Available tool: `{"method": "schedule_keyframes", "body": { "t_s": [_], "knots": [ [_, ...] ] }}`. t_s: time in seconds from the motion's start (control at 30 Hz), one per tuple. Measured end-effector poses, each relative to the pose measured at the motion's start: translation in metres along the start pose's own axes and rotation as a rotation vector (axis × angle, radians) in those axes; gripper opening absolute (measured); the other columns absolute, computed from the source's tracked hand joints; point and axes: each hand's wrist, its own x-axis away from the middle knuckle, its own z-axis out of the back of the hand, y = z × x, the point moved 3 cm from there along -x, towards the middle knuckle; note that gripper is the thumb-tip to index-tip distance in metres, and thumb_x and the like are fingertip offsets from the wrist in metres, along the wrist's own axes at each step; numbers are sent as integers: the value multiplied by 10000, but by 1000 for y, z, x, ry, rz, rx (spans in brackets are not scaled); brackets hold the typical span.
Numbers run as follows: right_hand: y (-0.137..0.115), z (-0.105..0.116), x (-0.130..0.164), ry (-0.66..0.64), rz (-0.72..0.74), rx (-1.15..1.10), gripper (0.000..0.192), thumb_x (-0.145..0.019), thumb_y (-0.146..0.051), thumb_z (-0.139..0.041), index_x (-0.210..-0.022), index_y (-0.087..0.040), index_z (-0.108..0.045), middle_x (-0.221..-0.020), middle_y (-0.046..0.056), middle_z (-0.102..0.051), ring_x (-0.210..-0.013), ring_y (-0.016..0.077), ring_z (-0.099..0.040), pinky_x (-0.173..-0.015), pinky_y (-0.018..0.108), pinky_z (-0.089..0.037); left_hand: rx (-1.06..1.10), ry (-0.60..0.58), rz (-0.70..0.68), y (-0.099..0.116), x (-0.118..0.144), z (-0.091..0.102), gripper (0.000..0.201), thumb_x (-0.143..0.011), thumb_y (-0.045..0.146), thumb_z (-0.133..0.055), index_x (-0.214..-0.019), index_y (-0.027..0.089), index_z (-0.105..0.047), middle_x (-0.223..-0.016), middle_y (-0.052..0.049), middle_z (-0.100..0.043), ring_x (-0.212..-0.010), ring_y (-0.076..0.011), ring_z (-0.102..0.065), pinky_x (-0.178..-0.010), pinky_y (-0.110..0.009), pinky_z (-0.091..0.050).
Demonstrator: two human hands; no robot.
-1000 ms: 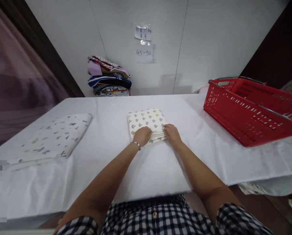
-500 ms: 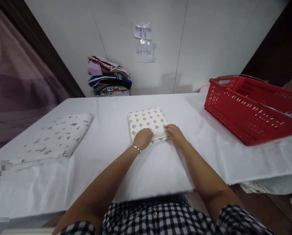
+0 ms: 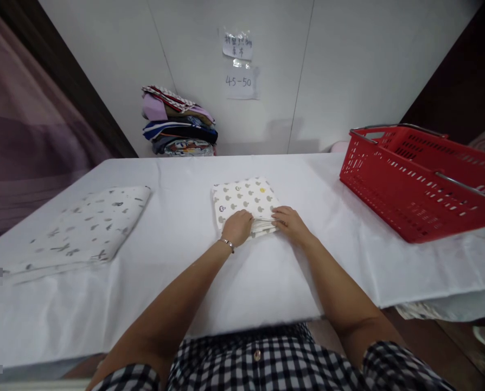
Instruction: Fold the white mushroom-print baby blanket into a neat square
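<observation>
Fingers of both hands pinching folded cloth (image 3: 242, 200), red basket (image 3: 413, 184) right, patterned fabric (image 3: 88, 228) left.

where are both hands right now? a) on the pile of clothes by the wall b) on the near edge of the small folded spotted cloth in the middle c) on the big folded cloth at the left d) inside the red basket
b: the left hand and the right hand both rest on the near edge of the folded spotted cloth at mid-table, apart from the red basket.

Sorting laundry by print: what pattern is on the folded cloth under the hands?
Folded cloth: white with grey blobs, one yellow; head view.
</observation>
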Motion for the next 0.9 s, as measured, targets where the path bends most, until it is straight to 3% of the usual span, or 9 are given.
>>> {"method": "schedule_keyframes", "body": {
  "t_s": [0.3, 0.43, 0.63, 0.8, 0.9],
  "knots": [
    [-10, 10, -1, 180, -46, 20, 248, -915, -274, -408, -953, -230, -649, -1042, 62, -640, -1024, 209, -526, -883, 400, -393, -37, 14, -76, 5, 3, 2, 261, -919, 221, -324, -857, 167, -572, -891, -80, -568, -850, -191, -510, -741, -333, -394],
    [-8, 11, 0, 127, -55, 48, 250, -913, -285, -419, -908, -235, -665, -996, 55, -647, -986, 210, -531, -859, 392, -391, -70, 4, -146, 4, 3, -8, 238, -902, 196, -362, -824, 165, -585, -865, -89, -550, -850, -199, -508, -743, -342, -385],
    [-3, 7, 0, 114, -70, 66, 247, -909, -300, -435, -923, -241, -675, -956, 56, -649, -936, 210, -523, -816, 374, -399, -96, 21, -58, 2, 4, -9, 264, -914, 206, -326, -872, 168, -585, -887, -83, -561, -830, -200, -513, -725, -341, -394],
    [-4, 5, 0, 125, -68, 58, 260, -913, -308, -428, -931, -238, -679, -949, 60, -644, -923, 206, -519, -804, 366, -406, -39, 70, -115, 10, 9, -7, 274, -861, 106, -375, -1011, 212, -579, -1063, -81, -561, -973, -204, -494, -809, -358, -397],
    [-4, 5, 0, 131, -70, 49, 265, -914, -314, -425, -941, -242, -679, -950, 63, -642, -926, 209, -520, -803, 370, -410, -51, 74, -186, 19, 7, -8, 290, -849, 88, -387, -986, 225, -604, -1194, -73, -530, -1077, -216, -456, -840, -375, -384]
  ]
}}
